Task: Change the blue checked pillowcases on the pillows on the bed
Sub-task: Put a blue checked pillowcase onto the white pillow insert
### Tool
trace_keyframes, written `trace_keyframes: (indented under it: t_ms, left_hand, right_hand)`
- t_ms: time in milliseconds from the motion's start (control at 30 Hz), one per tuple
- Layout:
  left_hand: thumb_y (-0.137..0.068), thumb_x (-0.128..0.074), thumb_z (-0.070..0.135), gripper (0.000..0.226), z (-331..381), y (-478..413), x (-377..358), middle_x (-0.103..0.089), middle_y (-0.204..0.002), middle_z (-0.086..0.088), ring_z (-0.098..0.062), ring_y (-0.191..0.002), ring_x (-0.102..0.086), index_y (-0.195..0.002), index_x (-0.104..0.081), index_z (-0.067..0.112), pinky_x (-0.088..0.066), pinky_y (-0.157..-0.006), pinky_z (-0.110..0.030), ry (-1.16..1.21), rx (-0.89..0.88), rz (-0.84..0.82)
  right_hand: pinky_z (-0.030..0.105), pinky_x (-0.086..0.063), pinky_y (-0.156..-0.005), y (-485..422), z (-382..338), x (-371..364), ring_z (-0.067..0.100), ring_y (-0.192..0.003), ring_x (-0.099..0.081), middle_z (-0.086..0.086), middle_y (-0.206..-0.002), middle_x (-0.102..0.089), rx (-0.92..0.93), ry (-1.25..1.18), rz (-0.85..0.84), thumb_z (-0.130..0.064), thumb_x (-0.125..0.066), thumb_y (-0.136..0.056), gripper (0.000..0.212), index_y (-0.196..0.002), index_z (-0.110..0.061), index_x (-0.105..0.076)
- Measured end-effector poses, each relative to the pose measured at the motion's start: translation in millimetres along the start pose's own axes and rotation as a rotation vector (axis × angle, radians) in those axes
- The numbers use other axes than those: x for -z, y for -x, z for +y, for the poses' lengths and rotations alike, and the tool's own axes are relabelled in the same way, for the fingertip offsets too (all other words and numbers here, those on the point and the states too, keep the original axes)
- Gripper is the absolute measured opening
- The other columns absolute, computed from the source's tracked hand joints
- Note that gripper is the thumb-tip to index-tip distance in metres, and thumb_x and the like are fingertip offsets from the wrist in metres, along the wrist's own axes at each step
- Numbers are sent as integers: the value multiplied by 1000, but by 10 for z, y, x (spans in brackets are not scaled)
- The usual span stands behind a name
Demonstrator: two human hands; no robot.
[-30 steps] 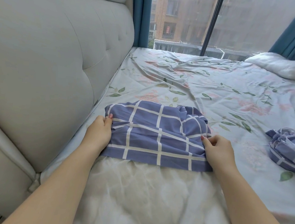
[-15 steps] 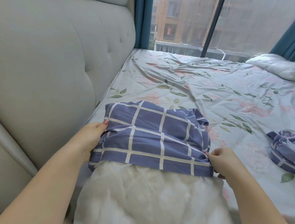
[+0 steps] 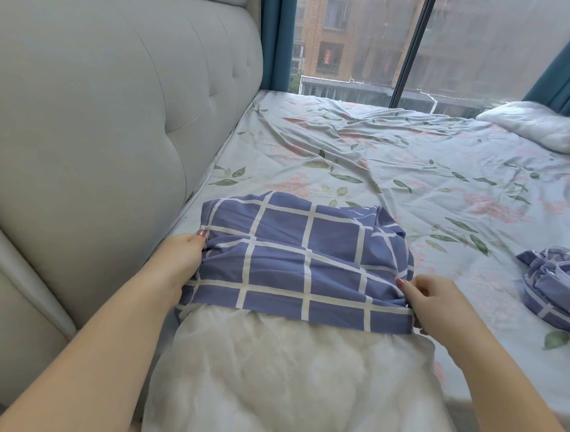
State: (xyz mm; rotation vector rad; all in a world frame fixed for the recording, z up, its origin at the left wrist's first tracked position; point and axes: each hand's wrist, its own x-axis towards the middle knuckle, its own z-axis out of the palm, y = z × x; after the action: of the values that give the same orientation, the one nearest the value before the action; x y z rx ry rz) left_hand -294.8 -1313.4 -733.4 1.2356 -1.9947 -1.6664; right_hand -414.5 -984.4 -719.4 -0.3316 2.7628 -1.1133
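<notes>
A blue checked pillowcase [image 3: 300,258] covers the far end of a bare white pillow [image 3: 291,380] that lies lengthwise in front of me on the bed. My left hand [image 3: 179,258] grips the case's bunched left side. My right hand [image 3: 435,304] pinches its right side near the open hem. The near part of the pillow is uncovered. A second blue checked pillowcase [image 3: 561,285] lies crumpled on the sheet at the right.
The floral bedsheet [image 3: 383,162] spreads out ahead. A padded grey headboard [image 3: 97,116] runs along the left. Another bare white pillow [image 3: 549,129] lies at the far right by the window [image 3: 460,49], with teal curtains either side.
Both hands have drawn the pillowcase's open edge nearer to me along the pillow, and the pillow's near end has lifted toward me.
</notes>
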Motion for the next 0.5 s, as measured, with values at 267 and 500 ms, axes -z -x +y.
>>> trace_keyframes:
  t_ms: [267, 500]
  left_hand:
    - [-101, -45, 34, 33, 81, 70, -53, -58, -92, -13, -24, -83, -50, -96, -62, 6, -36, -71, -34, -20, -62, 47]
    - [-103, -41, 44, 33, 125, 148, -212, -62, -102, -8, -26, -96, -58, -103, -53, 13, -49, -86, -41, 31, -136, 48]
  right_hand:
    - [25, -39, -53, 158, 48, 134, 17, -56, -40, 1, -56, -44, -149, -4, -490, -19, -56, -95, 34, -62, -14, -47]
    - [32, -38, -64, 123, -92, 59, 21, -69, -56, 0, -71, -62, 125, -37, 421, -17, -62, -93, 17, -77, -11, -61]
